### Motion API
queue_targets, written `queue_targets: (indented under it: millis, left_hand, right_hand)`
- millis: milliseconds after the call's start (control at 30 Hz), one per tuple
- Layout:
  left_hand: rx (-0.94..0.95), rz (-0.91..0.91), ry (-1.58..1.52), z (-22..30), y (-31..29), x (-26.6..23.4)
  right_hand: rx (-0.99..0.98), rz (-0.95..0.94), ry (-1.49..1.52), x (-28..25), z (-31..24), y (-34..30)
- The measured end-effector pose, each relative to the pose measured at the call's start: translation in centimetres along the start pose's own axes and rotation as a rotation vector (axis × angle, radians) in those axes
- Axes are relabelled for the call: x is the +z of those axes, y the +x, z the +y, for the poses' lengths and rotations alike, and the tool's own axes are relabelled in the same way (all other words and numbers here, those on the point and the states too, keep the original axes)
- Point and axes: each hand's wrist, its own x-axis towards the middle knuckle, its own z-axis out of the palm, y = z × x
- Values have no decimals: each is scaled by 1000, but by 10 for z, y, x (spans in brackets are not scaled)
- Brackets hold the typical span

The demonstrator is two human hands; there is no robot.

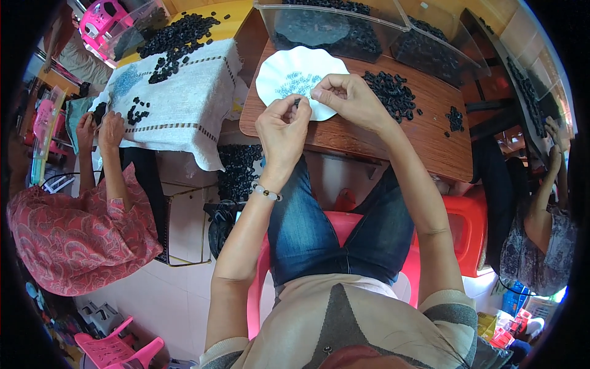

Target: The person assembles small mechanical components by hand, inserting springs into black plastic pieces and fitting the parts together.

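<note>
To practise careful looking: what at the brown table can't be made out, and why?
Head view, all:
Black piece in the left hand: mostly hidden by its grip.
Right hand: whether it pinches something; its own grip hides it.
Small pieces on the white plate: too small for exact shape.
Clear bin: far side cut off by the upper edge.

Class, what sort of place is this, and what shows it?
Probably a small hand-assembly workshop: a heap of small black parts lies on a brown wood-grain table, clear plastic bins hold more, and a person in red patterned clothing handles black pieces nearby.
</note>
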Motion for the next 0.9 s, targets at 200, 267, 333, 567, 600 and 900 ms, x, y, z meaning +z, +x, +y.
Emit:
queue_targets:
  millis: [200,267,333,567,600,900]
  left_hand:
    - [198,-153,35,7,-9,5]
    - [239,-168,42,8,-13,9]
    - [287,-199,70,12,-19,12]
    - [438,-302,162,24,-28,15]
    - [463,-323,191,24,-29,16]
    - [402,-393,224,24,-39,22]
  right_hand:
    - [18,123,86,-14,-10,-21]
    - [20,154,56,-23,-17,-34]
    - [90,113,-34,-31,-23,-49]
    - [-26,183,-140,-38,-42,-83]
    - [-23,188,-142,-38,-44,-86]
    - [-216,168,-350,-42,-34,-97]
